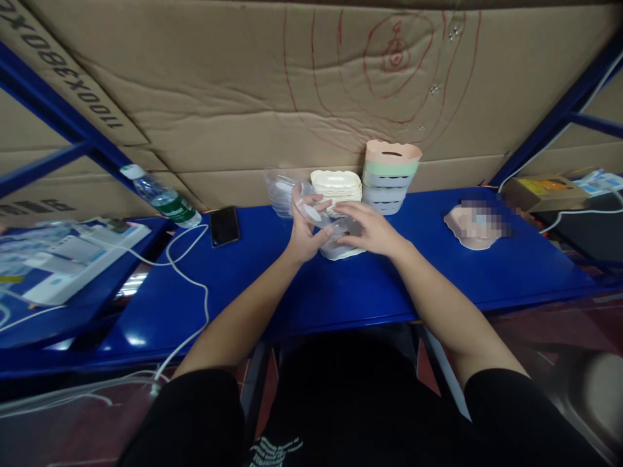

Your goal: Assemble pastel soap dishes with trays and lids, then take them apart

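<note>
A thin clear plastic container [311, 212] with a pale oval patch stands tilted in my left hand [302, 235], thumb and fingers closed on its edge. My right hand [372, 228] curves its fingers and thumb around a second clear plastic piece [344, 228], just above a pale scalloped-edged piece [341, 253] on the table. Behind my hands is a stack of cream wavy-rimmed pieces [335, 180]. To its left are nested clear containers [278, 194]. On its right rises a stack of peach, green and grey baskets [393, 172] with handle slots.
On the blue table [341, 298] are a phone [224, 227], a water bottle [163, 198], a white cable [207, 292] and a pinkish wavy-edged piece [470, 230], partly blurred. Cardboard [219, 84] walls the back. An open box [549, 191] sits at right.
</note>
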Demonstrator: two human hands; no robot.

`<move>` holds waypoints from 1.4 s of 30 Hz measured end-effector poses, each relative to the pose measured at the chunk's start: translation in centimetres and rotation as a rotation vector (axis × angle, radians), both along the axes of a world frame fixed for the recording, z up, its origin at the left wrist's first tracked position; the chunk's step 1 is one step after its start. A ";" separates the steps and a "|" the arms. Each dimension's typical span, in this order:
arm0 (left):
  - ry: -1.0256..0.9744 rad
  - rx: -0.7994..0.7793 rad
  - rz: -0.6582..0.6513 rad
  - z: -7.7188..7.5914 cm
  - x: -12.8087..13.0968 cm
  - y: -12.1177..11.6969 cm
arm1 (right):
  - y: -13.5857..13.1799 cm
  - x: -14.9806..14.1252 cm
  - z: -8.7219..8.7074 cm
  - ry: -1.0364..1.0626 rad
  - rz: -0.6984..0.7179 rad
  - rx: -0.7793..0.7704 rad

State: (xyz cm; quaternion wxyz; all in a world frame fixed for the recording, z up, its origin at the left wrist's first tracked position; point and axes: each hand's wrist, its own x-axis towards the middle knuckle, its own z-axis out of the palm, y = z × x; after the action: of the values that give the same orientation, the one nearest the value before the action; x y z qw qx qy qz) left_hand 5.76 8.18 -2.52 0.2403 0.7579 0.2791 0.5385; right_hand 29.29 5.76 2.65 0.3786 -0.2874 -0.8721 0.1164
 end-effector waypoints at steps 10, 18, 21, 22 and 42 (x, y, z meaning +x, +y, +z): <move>0.305 0.354 0.397 4.4 -1.4 -1.7 | 0.4 0.2 -0.5 -0.100 -0.150 0.178; 0.589 0.387 0.472 9.0 -5.3 -1.2 | 0.0 0.3 0.1 0.015 -0.224 0.133; 0.560 0.348 0.573 11.0 -8.6 1.3 | -0.2 0.3 0.1 -0.115 -0.167 0.054; 0.580 0.333 0.578 11.5 -9.6 2.4 | -0.3 0.2 0.0 -0.163 -0.145 0.030; 0.991 0.074 0.402 10.2 -10.4 8.8 | -0.2 -0.5 -0.7 -0.437 -0.054 -0.144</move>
State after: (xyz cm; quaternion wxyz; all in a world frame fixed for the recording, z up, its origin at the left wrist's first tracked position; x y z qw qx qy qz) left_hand -4.62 16.95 7.70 -0.0551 0.8609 0.4795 0.1610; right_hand 28.79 5.55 1.98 0.1620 -0.3552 -0.9148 0.1032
